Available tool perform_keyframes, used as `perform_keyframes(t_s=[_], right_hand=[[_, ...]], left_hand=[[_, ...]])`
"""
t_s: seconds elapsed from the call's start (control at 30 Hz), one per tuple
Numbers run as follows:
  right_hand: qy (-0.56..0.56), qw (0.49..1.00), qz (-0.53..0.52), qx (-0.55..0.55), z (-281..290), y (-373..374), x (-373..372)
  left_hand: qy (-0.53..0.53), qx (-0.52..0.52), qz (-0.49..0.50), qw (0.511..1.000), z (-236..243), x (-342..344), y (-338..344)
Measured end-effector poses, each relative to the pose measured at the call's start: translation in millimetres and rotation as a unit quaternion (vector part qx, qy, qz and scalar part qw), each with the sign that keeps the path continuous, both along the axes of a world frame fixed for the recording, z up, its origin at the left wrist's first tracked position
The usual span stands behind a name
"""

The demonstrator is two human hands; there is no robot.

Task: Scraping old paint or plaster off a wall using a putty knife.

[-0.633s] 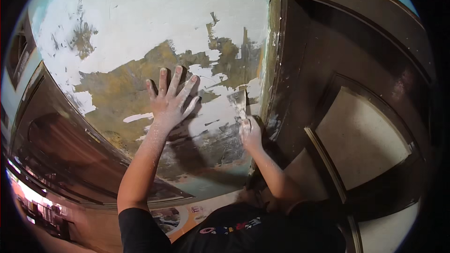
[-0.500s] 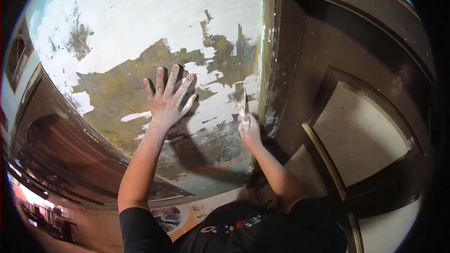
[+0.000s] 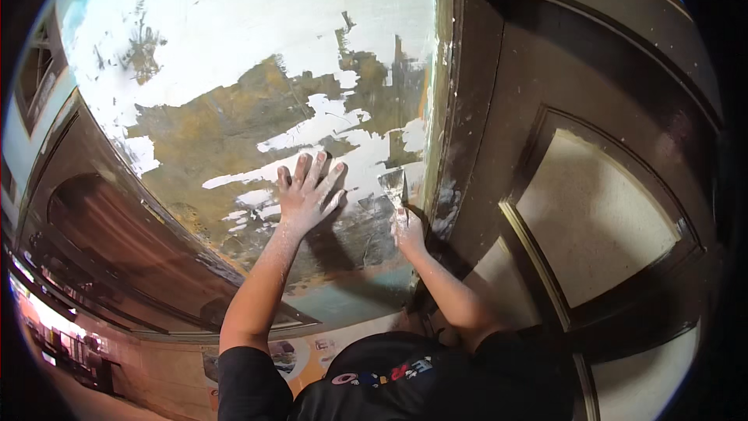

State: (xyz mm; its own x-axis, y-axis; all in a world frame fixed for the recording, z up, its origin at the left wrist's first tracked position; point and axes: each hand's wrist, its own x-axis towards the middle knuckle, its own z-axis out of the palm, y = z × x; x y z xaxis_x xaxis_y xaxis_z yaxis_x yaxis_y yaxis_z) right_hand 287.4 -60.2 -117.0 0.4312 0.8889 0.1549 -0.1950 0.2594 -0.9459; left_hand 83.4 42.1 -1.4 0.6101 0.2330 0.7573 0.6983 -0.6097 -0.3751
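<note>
My right hand, dusted white, grips the handle of a putty knife. Its flat metal blade points up and lies against or close to the wall, near the door frame. Fingers spread, my left hand rests palm toward the wall, to the left of the knife, with white powder on its skin. Behind both hands the wall shows a brown-grey bare patch. White filler covers the area above it, and broken white streaks run across the patch around my hands.
A dark wooden door frame borders the wall on the right, beside a brown door with pale panels. On the left stands another dark wooden panel with a curved inset. Below, a patterned surface shows beside my shirt.
My left hand has moved down and to the right along the wall. My right hand has lowered slightly with the putty knife, and more of the blade's face now shows.
</note>
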Motion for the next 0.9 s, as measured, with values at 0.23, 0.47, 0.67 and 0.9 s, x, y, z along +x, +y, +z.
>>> perform_keyframes(t_s=[0.23, 0.47, 0.67, 0.9], right_hand=[[-0.066, 0.996, -0.037, 0.056, 20.9, 13.5, 6.6], [-0.057, 0.994, -0.082, 0.044, 2.4, 5.1, -0.1], [0.134, 0.991, 0.028, 0.009, -72.2, 8.4, 65.7], [-0.031, 0.999, -0.014, 0.039, 13.9, 11.5, 10.3]], left_hand=[[0.016, -0.053, 0.010, 0.998, -0.3, -1.8, -2.8], [-0.018, -0.029, 0.003, 0.999, -9.5, -4.6, -2.3], [-0.012, -0.066, -0.020, 0.998, -6.8, 20.1, -5.2], [-0.023, 0.001, 0.025, 0.999, -17.0, -11.6, 1.9]])
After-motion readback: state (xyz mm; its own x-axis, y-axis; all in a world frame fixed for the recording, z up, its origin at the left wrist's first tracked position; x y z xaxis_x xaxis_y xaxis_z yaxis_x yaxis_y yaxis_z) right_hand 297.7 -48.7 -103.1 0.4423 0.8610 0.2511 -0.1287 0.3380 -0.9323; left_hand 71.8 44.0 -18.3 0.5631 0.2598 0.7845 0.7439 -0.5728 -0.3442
